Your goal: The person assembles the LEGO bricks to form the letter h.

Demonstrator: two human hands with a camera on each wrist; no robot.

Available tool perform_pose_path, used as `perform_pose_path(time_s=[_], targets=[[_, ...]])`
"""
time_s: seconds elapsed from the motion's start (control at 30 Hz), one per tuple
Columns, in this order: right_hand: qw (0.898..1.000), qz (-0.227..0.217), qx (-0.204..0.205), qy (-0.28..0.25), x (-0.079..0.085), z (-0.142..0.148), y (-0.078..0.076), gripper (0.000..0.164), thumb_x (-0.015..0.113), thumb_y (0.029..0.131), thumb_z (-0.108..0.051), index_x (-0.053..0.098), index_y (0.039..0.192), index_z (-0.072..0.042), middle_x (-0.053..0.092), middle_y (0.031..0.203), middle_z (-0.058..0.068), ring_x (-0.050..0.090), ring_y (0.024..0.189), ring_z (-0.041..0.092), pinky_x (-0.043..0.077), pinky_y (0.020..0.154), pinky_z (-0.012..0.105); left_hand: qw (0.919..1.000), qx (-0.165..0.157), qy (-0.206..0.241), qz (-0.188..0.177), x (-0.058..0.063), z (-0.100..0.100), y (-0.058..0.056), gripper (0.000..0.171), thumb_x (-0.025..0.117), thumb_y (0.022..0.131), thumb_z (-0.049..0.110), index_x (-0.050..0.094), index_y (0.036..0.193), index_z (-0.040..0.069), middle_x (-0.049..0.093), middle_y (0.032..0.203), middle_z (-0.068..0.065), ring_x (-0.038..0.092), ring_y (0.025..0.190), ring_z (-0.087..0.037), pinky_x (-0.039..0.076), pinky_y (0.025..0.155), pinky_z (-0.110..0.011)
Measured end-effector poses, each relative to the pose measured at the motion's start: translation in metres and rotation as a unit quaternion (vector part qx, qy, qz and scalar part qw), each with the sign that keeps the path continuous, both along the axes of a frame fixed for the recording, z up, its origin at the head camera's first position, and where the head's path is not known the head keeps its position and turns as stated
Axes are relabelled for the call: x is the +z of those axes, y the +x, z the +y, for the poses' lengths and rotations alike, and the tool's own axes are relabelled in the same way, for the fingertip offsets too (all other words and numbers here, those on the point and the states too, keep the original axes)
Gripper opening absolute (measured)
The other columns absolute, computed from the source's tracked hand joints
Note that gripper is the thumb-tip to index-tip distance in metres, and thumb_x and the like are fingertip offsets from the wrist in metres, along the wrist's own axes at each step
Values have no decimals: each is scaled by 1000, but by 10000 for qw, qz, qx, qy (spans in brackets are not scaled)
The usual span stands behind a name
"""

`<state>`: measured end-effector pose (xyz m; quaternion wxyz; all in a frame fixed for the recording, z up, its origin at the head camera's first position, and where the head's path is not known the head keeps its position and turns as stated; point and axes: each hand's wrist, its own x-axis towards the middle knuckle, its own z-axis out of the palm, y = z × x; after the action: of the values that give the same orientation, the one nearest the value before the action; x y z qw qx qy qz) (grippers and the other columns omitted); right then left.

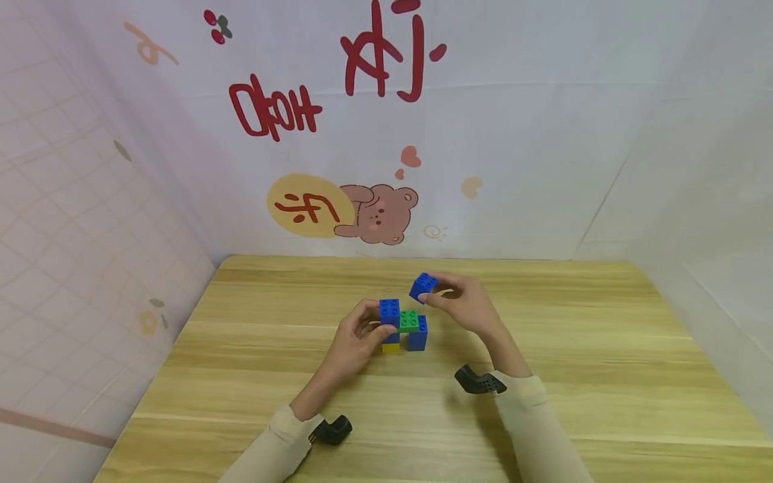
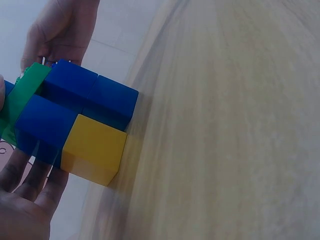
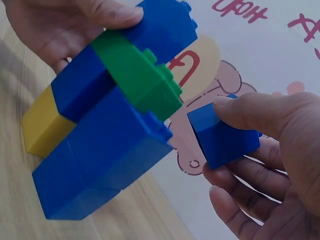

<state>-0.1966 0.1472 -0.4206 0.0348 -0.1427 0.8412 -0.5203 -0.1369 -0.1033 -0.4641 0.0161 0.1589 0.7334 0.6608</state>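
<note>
A small toy-brick structure stands on the table with two columns. Its left column has a yellow brick at the bottom, a blue brick above, then one end of a green brick and a top blue brick. The right column is two stacked blue bricks, partly under the green one. My left hand grips the left column, its thumb on the top blue brick and fingers behind. Above and right of the structure, my right hand pinches a loose blue brick between thumb and fingers, apart from the rest.
The wood-grain table extends around the structure. A white printed cloth wall with a bear drawing and red characters rises behind it. Black wrist devices sit at both cream sleeves.
</note>
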Motion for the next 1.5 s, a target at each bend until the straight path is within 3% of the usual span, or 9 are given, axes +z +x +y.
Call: perform_pose_path(time_s=[0.27,1.2,1.5], targets=[[9998,172,124,1,8,-5,5,48,79,91,-33,68,136,-18,74,118,4,67,107,22,60,95,41,10000,2,-54,29,-1,-1,0,30,70,99,19,59,126,19,68,123,-8,64,117,-25,55,100,-22],[9988,198,403,-202,41,-18,26,44,78,92,-28,68,134,-21,73,122,5,69,101,24,61,84,39,10000,-11,-90,-16,-1,-1,-1,29,69,100,21,58,127,21,68,123,-7,63,118,-25,54,104,-27],[9959,540,599,-414,41,-21,27,42,79,92,-21,69,133,-19,72,125,4,67,104,24,60,92,42,9999,-2,-107,-38,-1,-2,-1,29,69,99,22,59,126,21,68,123,-6,64,119,-25,53,105,-27]])
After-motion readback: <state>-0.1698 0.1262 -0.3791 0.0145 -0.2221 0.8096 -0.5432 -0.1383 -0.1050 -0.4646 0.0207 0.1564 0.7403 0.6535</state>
